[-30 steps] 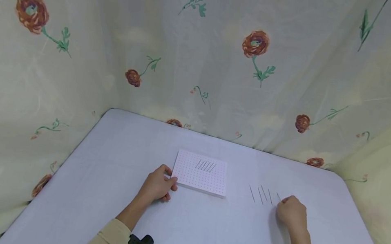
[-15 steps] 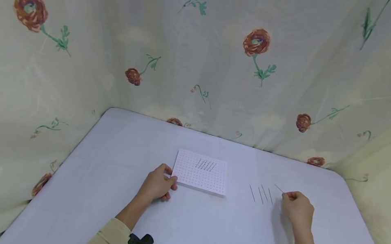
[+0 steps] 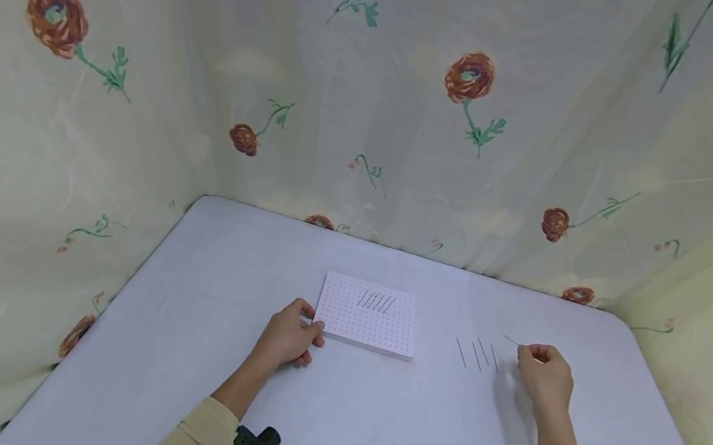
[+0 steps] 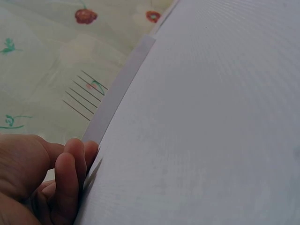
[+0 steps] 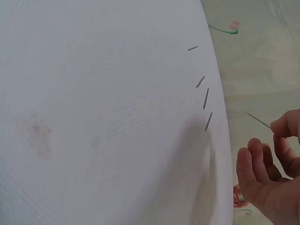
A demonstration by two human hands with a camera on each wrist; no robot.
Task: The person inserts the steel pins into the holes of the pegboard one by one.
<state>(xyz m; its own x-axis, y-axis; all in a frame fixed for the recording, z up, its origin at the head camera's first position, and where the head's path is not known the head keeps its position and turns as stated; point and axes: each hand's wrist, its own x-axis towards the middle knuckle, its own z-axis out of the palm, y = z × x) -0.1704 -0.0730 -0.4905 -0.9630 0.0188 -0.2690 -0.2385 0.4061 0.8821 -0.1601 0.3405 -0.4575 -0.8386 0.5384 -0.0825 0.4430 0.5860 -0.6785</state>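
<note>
My left hand (image 3: 286, 332) grips the near left corner of a white board with rows of small holes (image 3: 343, 322), its thumb at the corner and a finger along the left edge. Several thin dark pins (image 3: 376, 302) stand in a row in the board's far part; in the left wrist view these pins (image 4: 84, 96) rise above its edge. My right hand (image 3: 544, 379) pinches one thin pin (image 3: 511, 340) between thumb and forefinger. In the right wrist view the held pin (image 5: 258, 119) juts out from the fingertips, above the table.
Several loose pins (image 3: 476, 355) lie side by side on the white table (image 3: 384, 422), between the board and my right hand. A flowered curtain (image 3: 372, 104) hangs behind the table and at both sides. Black devices (image 3: 256, 443) are worn on both wrists.
My right hand has lifted a pin off the table and moved slightly right and away from me. The pin has tilted flatter. My left hand and the board have stayed put.
</note>
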